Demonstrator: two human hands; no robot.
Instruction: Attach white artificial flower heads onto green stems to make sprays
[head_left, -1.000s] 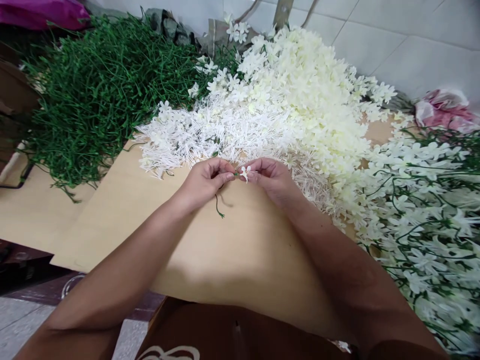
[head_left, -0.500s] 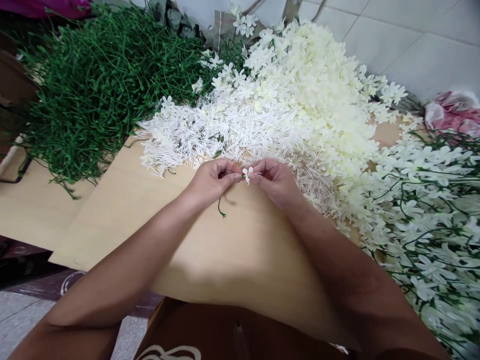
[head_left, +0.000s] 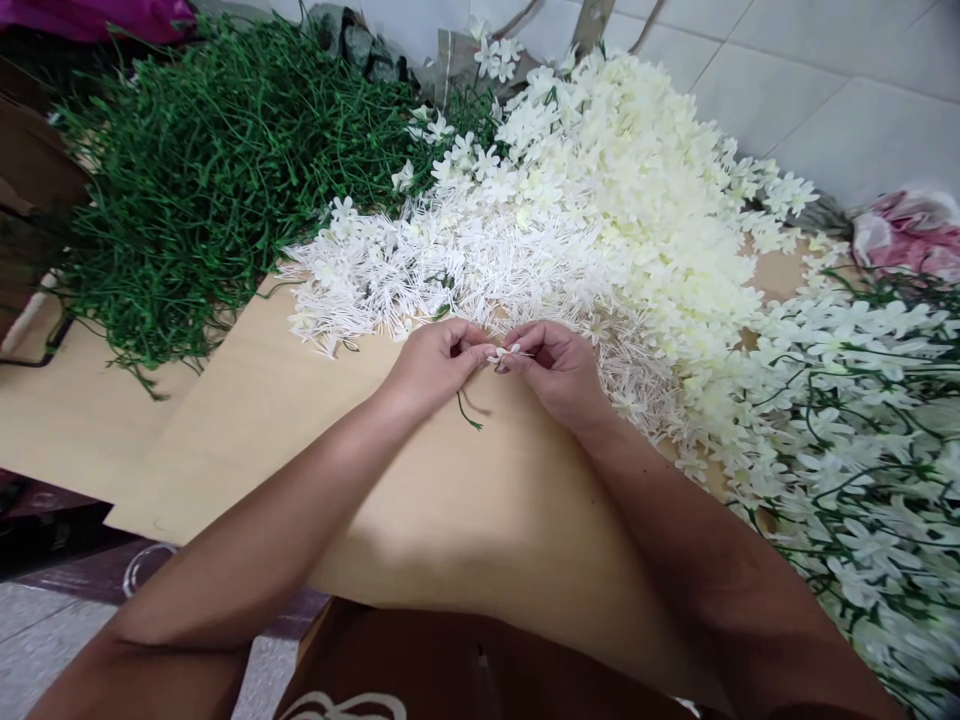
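Fingers (head_left: 475,355) closer together now, with small white flower (head_left: 505,353), thin green stem (head_left: 465,414).

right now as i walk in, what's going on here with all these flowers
A person is working with both bare hands above a tan board. The left hand pinches a green stem; the right hand holds a small white flower up against the left. Whether they're joined is hidden. Beyond lie loose blossoms and a green heap, with stemmed flowers at the right.
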